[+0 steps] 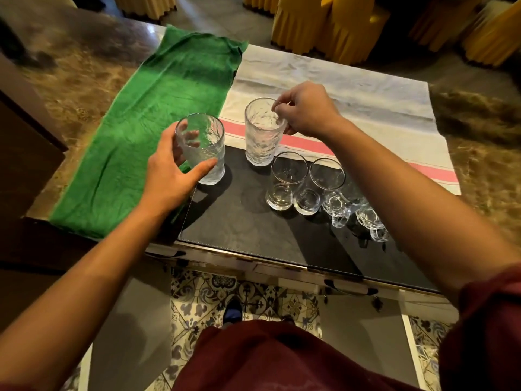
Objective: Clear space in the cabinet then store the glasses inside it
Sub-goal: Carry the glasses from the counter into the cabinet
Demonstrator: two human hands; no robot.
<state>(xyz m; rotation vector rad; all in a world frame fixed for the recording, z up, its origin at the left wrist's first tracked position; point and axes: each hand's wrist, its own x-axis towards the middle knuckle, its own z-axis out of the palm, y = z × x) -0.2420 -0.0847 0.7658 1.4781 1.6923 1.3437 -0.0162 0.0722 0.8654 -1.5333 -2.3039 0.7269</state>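
Wrapping left hand (169, 176) fingers around the textured tumbler (203, 148) wall, thumb in front, while right hand (304, 111) fingertips are pinching the second textured tumbler (260, 136) rim; likely rigid, breakable, slick glass, gripping better mid-wall.

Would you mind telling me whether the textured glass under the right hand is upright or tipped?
Upright: the textured glass stands on its base, the right hand pinching its rim.
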